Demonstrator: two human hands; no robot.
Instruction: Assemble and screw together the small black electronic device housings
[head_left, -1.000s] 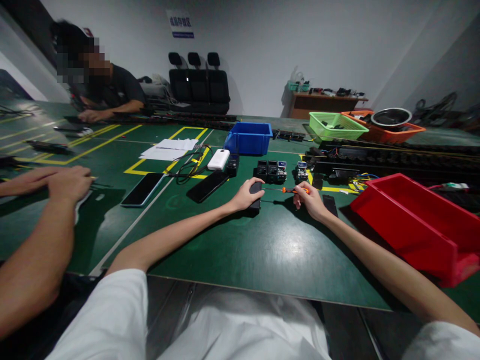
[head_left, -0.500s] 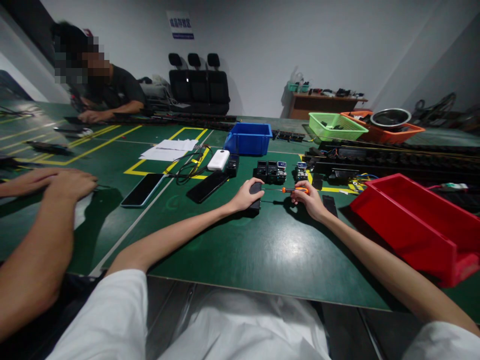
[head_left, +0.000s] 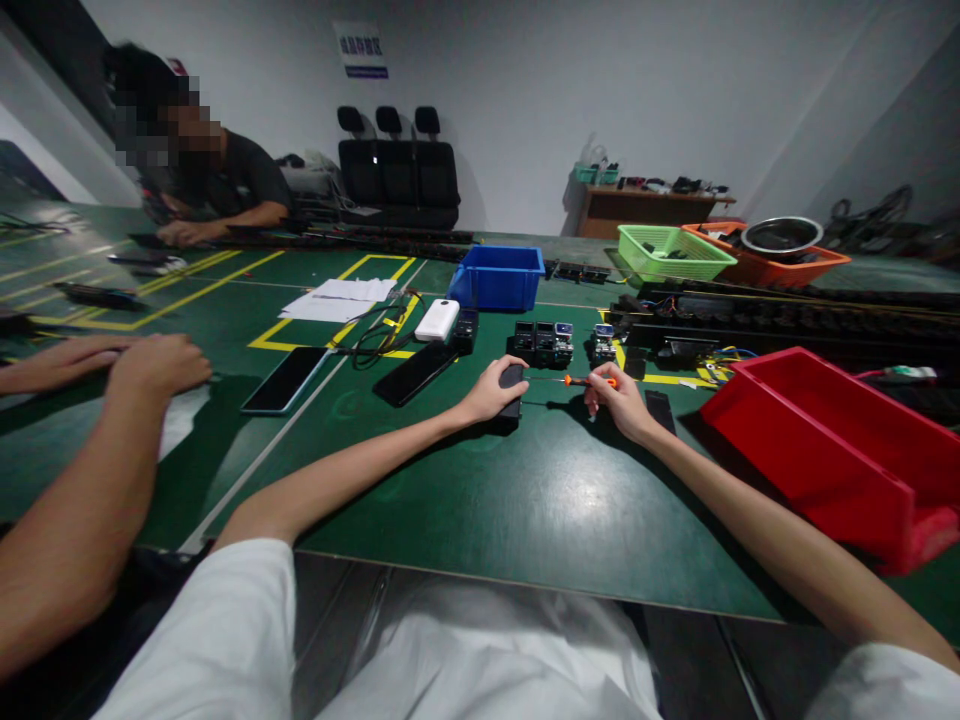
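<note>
My left hand (head_left: 491, 390) is closed around a small black box-shaped part (head_left: 511, 400) on the green table (head_left: 450, 500). In my right hand (head_left: 616, 400) is a screwdriver (head_left: 571, 380) with an orange and black handle, held level in the fingertips. Its thin shaft points left, and the tip meets the right side of the black part; whether it sits in a screw cannot be seen. Just beyond my hands stand several small black modules (head_left: 535, 343), and one more module (head_left: 603, 344) stands apart to their right. Beside my right wrist lies a flat black piece (head_left: 660, 411).
A red bin (head_left: 817, 450) stands at right, a blue bin (head_left: 499, 280) ahead. Left of my hands lie two phones (head_left: 286, 380), a white power bank (head_left: 436, 320) and papers (head_left: 337, 298). Long black assemblies (head_left: 750, 325) lie behind the red bin. A neighbour's hand (head_left: 161, 370) rests at left.
My right fingers have shifted slightly on the screwdriver handle. The left hand and black part stay put. The neighbour's hands at left have moved a little to the right.
</note>
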